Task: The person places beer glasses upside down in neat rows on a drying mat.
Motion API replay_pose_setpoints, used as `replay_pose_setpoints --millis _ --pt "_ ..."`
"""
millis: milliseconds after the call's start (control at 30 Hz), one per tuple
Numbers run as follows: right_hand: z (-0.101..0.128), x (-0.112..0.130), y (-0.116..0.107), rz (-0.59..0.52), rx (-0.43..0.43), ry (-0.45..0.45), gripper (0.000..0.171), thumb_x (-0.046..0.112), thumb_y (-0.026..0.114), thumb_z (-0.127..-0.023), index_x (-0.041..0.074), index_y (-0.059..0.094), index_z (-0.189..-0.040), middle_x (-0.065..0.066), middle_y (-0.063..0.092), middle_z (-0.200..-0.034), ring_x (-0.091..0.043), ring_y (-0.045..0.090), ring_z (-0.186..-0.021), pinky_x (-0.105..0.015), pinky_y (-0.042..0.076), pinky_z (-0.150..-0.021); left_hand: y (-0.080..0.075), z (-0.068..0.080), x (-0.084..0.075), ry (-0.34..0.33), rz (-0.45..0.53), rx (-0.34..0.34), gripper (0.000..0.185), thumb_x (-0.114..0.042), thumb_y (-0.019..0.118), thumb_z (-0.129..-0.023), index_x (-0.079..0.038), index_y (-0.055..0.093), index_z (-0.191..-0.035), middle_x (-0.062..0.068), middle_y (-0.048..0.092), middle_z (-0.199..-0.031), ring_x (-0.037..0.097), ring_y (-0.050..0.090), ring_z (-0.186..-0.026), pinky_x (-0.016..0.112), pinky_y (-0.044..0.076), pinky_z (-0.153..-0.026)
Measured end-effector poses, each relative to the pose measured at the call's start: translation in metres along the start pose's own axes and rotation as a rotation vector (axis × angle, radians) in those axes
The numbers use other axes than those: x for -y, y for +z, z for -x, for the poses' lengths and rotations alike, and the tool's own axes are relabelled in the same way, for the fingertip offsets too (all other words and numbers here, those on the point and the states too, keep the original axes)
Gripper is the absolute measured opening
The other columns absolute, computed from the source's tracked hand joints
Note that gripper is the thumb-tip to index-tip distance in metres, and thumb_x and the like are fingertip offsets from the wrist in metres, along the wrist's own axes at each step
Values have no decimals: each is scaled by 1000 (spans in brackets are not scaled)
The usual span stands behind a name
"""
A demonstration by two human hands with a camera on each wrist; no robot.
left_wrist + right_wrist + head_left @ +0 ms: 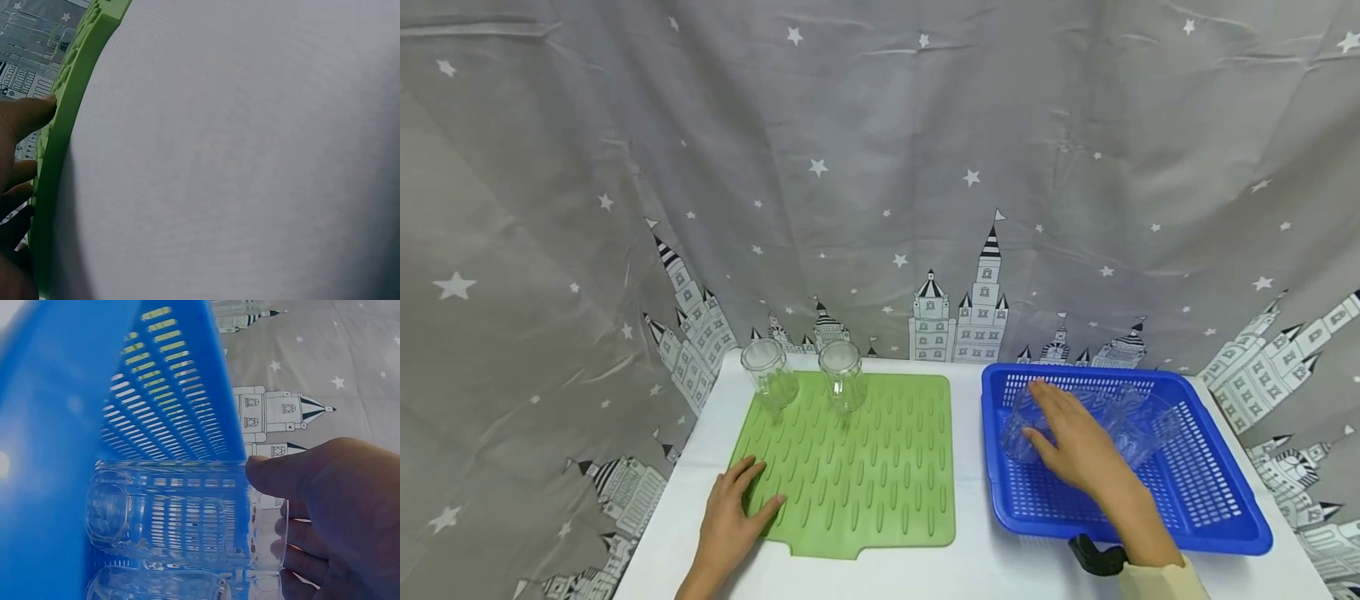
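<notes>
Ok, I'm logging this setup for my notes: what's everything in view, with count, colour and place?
Glasses on mat: two, clear, standing at the mat's far edge.
Glasses in basket: at least two, clear, lying on their sides.
Drying mat: one, green, ridged, left half of the table.
Basket: one, blue, slotted, right half of the table.
Table: one, white.
Curtain: one, grey with stars and castles, behind the table.
Wrist strap: one, black, on the right wrist.
Left hand: rests flat on the mat's near-left corner.
Right hand: holds a glass in the basket.
</notes>
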State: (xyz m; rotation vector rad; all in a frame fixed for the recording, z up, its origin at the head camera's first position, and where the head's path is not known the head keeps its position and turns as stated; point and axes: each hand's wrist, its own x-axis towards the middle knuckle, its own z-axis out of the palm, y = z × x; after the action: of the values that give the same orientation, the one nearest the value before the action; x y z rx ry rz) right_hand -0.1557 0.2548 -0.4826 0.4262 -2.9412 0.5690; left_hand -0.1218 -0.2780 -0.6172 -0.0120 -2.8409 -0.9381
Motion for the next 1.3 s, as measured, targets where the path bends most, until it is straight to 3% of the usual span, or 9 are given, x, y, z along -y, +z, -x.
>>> replay_pose_setpoints --millis 333,733,1033,1300 --pt "6 -12 -12 48 -7 -5 73 25 77 -100 -3 45 -159 -31 49 -162 -55 46 -149 -71 42 -122 11 -11 -13 25 -14 3 75 -41 84 -94 0 58 -150 23 46 -163 53 37 -153 72 21 -131" --pt "-1 -21 -9 76 -39 -76 73 22 84 -94 1 50 -155 -28 59 -150 -52 54 -140 -68 46 -120 11 -16 -10 32 -33 20 77 -44 83 -94 0 57 -152 24 45 -164 52 39 -153 72 20 -132" --pt "-6 -21 -8 32 -21 -31 73 27 79 -97 6 47 -159 -26 54 -157 -50 49 -146 -71 45 -119 6 -11 -7 8 -21 35 77 -47 81 -95 0 56 -152 25 44 -164 54 37 -154 73 19 -132" --pt "-16 -7 -28 -5 -68 -87 69 28 77 -97 7 49 -156 -23 54 -157 -47 49 -144 -70 46 -118 1 -3 -2 -15 -17 6 77 -44 84 -93 1 58 -150 26 46 -162 55 38 -151 75 23 -128"
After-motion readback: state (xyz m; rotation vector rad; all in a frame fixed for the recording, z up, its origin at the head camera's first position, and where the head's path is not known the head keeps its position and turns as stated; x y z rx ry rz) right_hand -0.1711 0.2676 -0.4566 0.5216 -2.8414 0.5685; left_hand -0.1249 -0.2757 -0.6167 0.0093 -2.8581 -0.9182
